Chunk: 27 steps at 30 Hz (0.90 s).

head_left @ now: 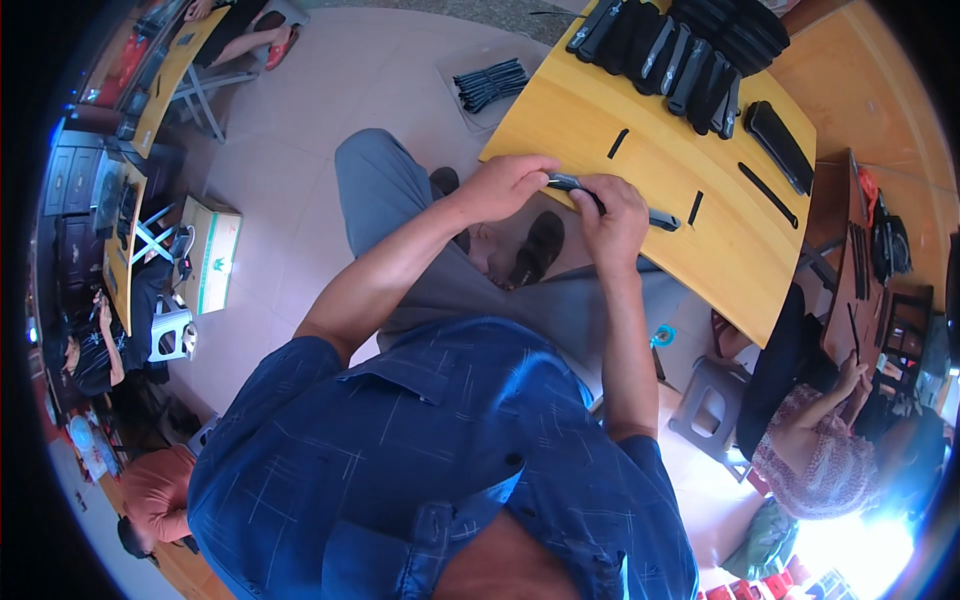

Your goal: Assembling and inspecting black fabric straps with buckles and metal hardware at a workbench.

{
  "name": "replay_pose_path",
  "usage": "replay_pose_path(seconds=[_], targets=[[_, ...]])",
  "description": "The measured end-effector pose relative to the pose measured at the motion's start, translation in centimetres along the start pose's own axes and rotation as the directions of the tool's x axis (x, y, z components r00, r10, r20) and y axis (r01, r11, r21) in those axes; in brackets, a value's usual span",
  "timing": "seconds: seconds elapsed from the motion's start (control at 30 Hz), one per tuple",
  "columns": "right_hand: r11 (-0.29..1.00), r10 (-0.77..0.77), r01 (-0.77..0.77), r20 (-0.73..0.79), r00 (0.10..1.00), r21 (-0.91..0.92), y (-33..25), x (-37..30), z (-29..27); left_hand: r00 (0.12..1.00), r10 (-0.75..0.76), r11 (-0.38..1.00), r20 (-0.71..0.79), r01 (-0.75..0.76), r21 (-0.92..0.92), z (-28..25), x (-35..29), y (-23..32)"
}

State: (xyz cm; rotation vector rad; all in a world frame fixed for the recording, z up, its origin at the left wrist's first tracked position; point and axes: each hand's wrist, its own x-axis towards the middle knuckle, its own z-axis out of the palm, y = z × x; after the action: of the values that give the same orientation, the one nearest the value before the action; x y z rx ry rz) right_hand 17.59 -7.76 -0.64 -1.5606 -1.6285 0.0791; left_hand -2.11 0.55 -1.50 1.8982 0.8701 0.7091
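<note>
Over the near left edge of the yellow table (720, 270), both my hands are on a long, slim black-and-grey handle-like piece (664, 219). My left hand (508, 187) is closed, with thumb and fingers pinching its left end, where something pale shows. My right hand (613, 208) wraps round its middle, and the grey right end sticks out beyond the knuckles over the tabletop. Much of the piece is hidden under my fingers, so its exact kind cannot be told. Two short black strips (618, 143) and a longer black strip (768, 195) lie apart on the table.
Several similar black-and-grey pieces (685, 70) are lined up at the table's far side, beside a thick black case-like object (778, 147). On the floor, a clear tray (450, 70) holds a bundle of black strips. People work at tables left and right; a grey stool (708, 402) stands at right.
</note>
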Motion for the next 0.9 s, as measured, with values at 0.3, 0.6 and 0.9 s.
replay_pose_path(seconds=[0.3, 0.6, 0.9], targets=[[0.977, -0.179, 0.176, -0.015, 0.984, -0.121, -2.5, -1.0, -2.9, 0.963, -0.167, 0.972, 0.210, 0.196, -0.129, 0.0, -1.7, 2.6], [-0.007, 0.544, -0.577, 0.487, 0.683, 0.817, -4.6, -9.3, 0.5, 0.973, -0.069, 0.968, 0.221, 0.119, -0.220, 1.5, -2.6, 4.0], [-0.104, 0.653, -0.365, 0.340, 0.676, 0.925, -2.5, -8.9, 0.4, 0.968, 0.019, 0.999, 0.251, -0.012, -0.030, 1.8, -3.2, 5.5]])
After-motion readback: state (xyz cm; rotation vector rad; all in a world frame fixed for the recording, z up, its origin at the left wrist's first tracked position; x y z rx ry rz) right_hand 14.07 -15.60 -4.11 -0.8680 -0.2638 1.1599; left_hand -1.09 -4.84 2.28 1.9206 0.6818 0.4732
